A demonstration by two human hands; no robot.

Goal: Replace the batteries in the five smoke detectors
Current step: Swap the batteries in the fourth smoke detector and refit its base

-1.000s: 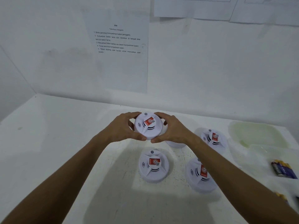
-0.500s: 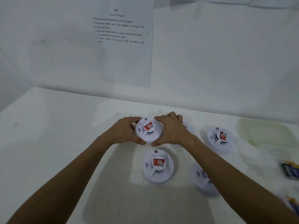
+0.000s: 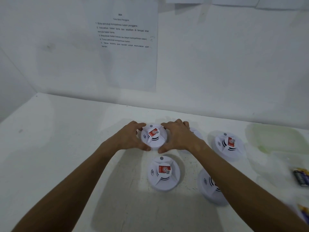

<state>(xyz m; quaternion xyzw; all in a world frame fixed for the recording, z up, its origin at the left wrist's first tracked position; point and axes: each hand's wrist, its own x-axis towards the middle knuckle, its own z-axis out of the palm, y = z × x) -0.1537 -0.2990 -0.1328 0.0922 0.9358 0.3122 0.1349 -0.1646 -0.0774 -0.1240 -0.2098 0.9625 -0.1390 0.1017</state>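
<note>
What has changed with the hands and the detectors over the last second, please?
The held detector has gone from lifted to low by the table, and the right hand has wrapped further over its rim. Both hands, left too, still grip it; the other detectors stayed put.

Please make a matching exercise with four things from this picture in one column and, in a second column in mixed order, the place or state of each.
Things:
1. held smoke detector
2. nearest middle smoke detector
3. batteries
4. instruction sheet

Places or states:
A. fixed on the wall
B. at the right edge of the table
C. gripped between left hand and right hand
D. lying free on the table, sticker up, between the forearms

Pairs: 1-C, 2-D, 3-B, 4-A
</note>
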